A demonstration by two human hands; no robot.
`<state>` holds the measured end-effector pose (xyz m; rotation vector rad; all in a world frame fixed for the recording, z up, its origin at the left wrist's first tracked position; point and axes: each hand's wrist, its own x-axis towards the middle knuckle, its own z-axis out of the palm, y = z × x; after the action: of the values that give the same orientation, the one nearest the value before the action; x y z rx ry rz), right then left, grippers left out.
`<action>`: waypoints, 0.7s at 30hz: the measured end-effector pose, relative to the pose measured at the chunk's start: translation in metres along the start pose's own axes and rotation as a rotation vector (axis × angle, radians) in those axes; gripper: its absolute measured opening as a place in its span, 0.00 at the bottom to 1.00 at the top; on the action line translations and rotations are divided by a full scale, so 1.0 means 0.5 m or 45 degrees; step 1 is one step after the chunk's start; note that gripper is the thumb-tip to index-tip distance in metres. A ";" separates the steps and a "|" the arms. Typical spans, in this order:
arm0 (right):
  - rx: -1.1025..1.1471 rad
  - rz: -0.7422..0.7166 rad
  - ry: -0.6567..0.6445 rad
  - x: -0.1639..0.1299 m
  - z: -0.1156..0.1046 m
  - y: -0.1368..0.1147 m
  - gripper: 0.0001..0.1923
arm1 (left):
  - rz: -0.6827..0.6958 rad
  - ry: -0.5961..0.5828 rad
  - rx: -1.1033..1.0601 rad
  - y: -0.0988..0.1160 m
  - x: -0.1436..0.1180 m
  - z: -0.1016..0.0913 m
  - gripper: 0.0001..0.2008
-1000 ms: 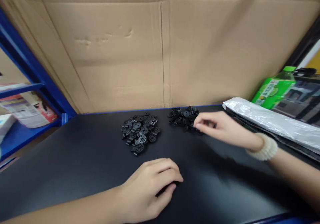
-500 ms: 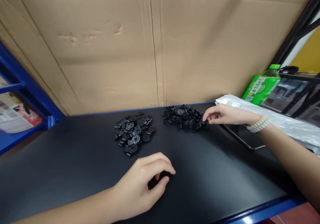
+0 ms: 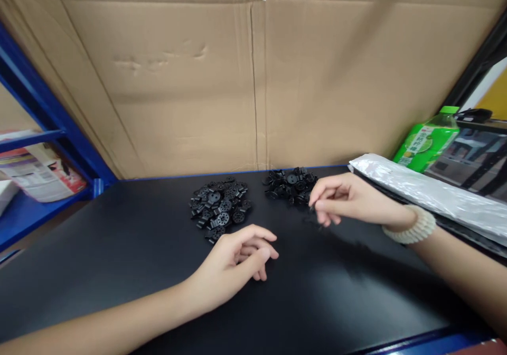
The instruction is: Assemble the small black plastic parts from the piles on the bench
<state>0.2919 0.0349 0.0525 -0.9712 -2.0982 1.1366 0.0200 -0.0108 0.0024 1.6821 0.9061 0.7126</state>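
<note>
R hand: seen R of ctr in frame; small black part (image 3: 312,207) pinched btwn thumb & index of R hand (image 3: 344,199), other fingers curled below.
Part, long axis: can't be told; too small, mostly hidden by fingertips.
Part vs. L hand: part is placed up & to R of L hand (image 3: 237,265) in frame, well apart; bare tabletop (image 3: 301,276) seen btwn.
L hand: low ctr of frame; fingers loosely bent, index & thumb apart, nothing seen held. Fingertips pointed R, roughly twd R hand's side.
R pile: pile of loose black parts (image 3: 291,186), ctr-R, nr back edge; just L of & behind R fingertips. R hand is nearer.
L pile: heap of perforated black discs w/ clip-like tabs (image 3: 219,204), ctr of frame; lowest pc partly covered by L hand in view, contact can't be judged. L hand is nearer.
R edge: silvery plastic packet (image 3: 428,199) laid beyond R wrist, green-capped bottle (image 3: 425,143) behind it.
</note>
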 end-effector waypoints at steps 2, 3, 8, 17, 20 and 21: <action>0.074 -0.078 -0.096 0.001 0.049 -0.006 0.08 | -0.059 -0.035 -0.144 -0.001 0.002 0.001 0.15; 0.050 -0.136 -0.107 0.001 0.070 -0.008 0.07 | -0.068 -0.054 -0.185 -0.001 0.002 0.002 0.16; -0.318 -0.527 0.005 -0.005 0.131 -0.011 0.04 | -0.074 -0.055 -0.310 -0.003 0.003 0.008 0.18; -0.132 -0.436 0.200 -0.003 0.173 0.004 0.03 | -0.091 0.088 -0.392 -0.008 0.005 0.009 0.19; 0.069 -0.297 0.244 0.005 0.185 0.013 0.06 | -0.071 0.150 -0.389 -0.010 0.005 0.014 0.15; 0.136 -0.253 0.243 0.007 0.189 0.016 0.07 | -0.064 0.158 -0.389 -0.010 0.005 0.015 0.14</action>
<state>0.2221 -0.0026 0.0001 -0.7709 -1.9133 1.0029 0.0264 -0.0120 -0.0046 1.3536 0.8734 0.8817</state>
